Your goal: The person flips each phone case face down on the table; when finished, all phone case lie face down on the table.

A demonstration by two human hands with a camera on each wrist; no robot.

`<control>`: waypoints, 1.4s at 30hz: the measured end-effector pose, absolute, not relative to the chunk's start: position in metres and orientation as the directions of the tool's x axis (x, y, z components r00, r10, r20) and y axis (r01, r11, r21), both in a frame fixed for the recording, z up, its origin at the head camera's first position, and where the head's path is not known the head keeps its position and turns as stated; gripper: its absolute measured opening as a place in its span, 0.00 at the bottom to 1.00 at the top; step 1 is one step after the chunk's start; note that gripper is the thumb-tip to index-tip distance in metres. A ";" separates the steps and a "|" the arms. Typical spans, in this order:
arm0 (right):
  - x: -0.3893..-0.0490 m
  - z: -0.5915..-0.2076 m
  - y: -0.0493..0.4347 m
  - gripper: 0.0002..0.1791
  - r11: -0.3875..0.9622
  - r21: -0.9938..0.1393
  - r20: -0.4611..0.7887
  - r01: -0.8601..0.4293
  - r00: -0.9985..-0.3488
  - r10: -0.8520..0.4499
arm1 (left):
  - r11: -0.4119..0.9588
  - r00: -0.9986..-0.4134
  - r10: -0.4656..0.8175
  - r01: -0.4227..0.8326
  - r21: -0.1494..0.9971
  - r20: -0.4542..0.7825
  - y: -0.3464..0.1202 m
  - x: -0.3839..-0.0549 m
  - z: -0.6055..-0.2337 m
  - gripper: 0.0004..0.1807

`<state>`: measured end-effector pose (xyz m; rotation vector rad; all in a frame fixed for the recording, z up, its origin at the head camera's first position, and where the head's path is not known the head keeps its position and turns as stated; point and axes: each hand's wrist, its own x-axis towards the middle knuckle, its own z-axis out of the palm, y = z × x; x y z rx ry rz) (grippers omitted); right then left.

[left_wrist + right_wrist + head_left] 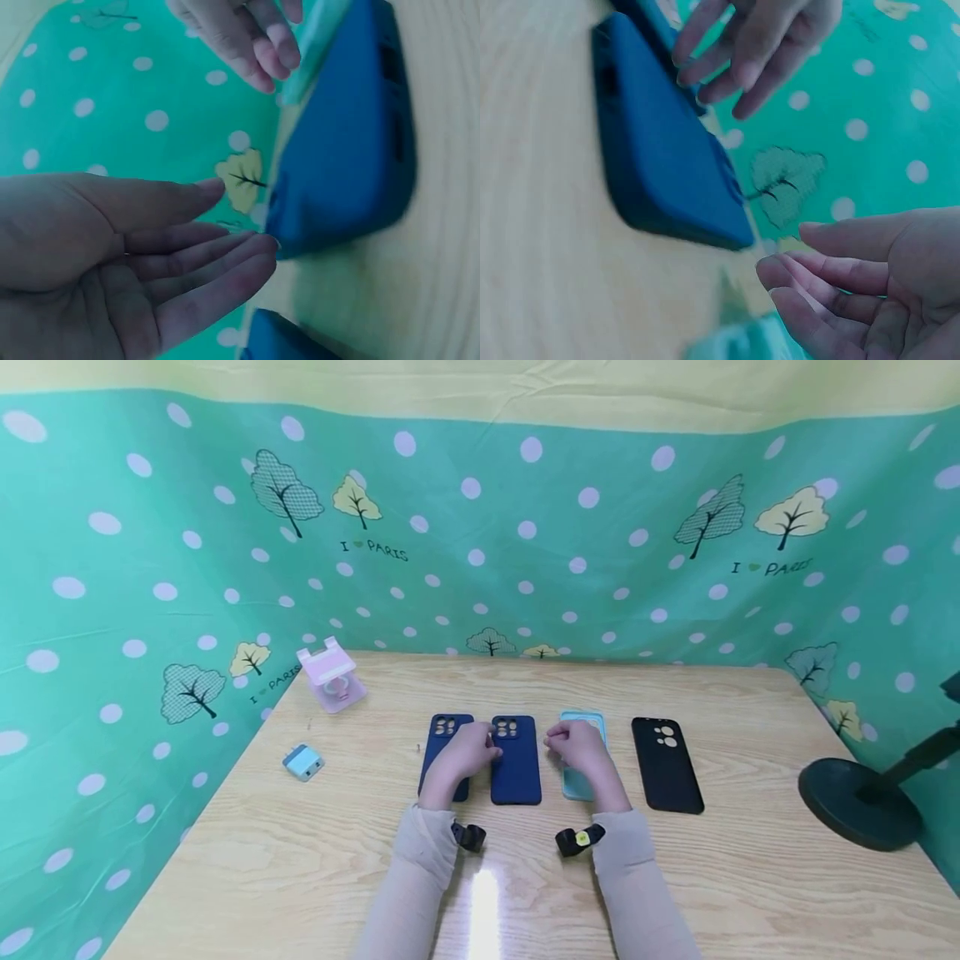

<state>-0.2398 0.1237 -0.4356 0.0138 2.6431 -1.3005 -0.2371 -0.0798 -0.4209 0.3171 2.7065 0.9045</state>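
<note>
My left hand (467, 750) hovers over the left dark blue phone case (435, 745), fingers loosely bent toward the second dark blue phone case (516, 774). My right hand (581, 745) hangs over a light blue phone case (576, 785) and partly hides it. In the left wrist view the left hand (150, 262) has a gap between thumb and fingers. The right wrist view shows the right hand (870, 285) likewise relaxed, with nothing between its fingers. The second dark blue case lies between the two hands. To the right lies a black phone case (667, 774).
A pink phone stand (333, 681) stands at the table's back left corner. In front of it lies a small blue and white charger plug (303, 762). A black round-based stand (858, 802) is at the right edge. A dotted green cloth (480, 527) hangs behind the wooden table (285, 877).
</note>
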 end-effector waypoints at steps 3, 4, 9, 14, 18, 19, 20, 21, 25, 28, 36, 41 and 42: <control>-0.241 -0.433 0.137 0.16 0.615 -0.783 -0.147 0.089 -0.988 -0.043 | 0.765 -0.943 0.304 0.156 0.625 -0.138 -0.075 -0.236 -0.417 0.24; -0.241 -0.432 0.143 0.17 0.616 -0.782 -0.139 0.094 -0.990 -0.025 | 0.758 -0.941 0.316 0.173 0.629 -0.121 -0.073 -0.235 -0.416 0.24; -0.239 -0.432 0.170 0.19 0.645 -0.753 -0.106 0.128 -0.992 0.073 | 0.738 -0.924 0.376 0.250 0.626 -0.075 -0.051 -0.236 -0.422 0.22; -0.236 -0.435 0.189 0.20 0.674 -0.717 -0.119 0.177 -0.984 0.131 | 0.706 -0.917 0.389 0.239 0.667 -0.083 -0.021 -0.239 -0.429 0.21; -0.236 -0.440 0.195 0.20 0.696 -0.692 -0.150 0.193 -0.981 0.124 | 0.680 -0.922 0.371 0.186 0.709 -0.114 -0.002 -0.242 -0.436 0.23; -0.236 -0.441 0.195 0.20 0.702 -0.685 -0.156 0.195 -0.980 0.120 | 0.675 -0.922 0.368 0.174 0.717 -0.122 0.002 -0.242 -0.437 0.23; -0.237 -0.443 0.195 0.19 0.707 -0.680 -0.159 0.196 -0.980 0.119 | 0.667 -0.922 0.364 0.159 0.728 -0.133 0.004 -0.242 -0.439 0.23; -0.238 -0.444 0.196 0.19 0.707 -0.678 -0.165 0.200 -0.979 0.119 | 0.666 -0.922 0.362 0.152 0.731 -0.138 0.007 -0.242 -0.440 0.24; -0.239 -0.448 0.195 0.16 0.694 -0.681 -0.194 0.234 -0.971 0.137 | 0.662 -0.923 0.355 0.139 0.737 -0.145 0.012 -0.243 -0.444 0.15; -0.238 -0.450 0.195 0.15 0.665 -0.700 -0.217 0.260 -0.965 0.149 | 0.655 -0.925 0.355 0.141 0.742 -0.138 0.013 -0.243 -0.448 0.05; -0.237 -0.450 0.193 0.13 0.626 -0.723 -0.262 0.292 -0.954 0.143 | 0.637 -0.938 0.329 0.135 0.759 -0.110 0.013 -0.242 -0.456 0.18; -0.238 -0.451 0.194 0.14 0.618 -0.728 -0.274 0.297 -0.952 0.135 | 0.633 -0.941 0.318 0.123 0.764 -0.112 0.013 -0.242 -0.457 0.10; -0.238 -0.451 0.194 0.14 0.616 -0.729 -0.275 0.298 -0.952 0.135 | 0.633 -0.941 0.317 0.119 0.765 -0.116 0.013 -0.242 -0.457 0.05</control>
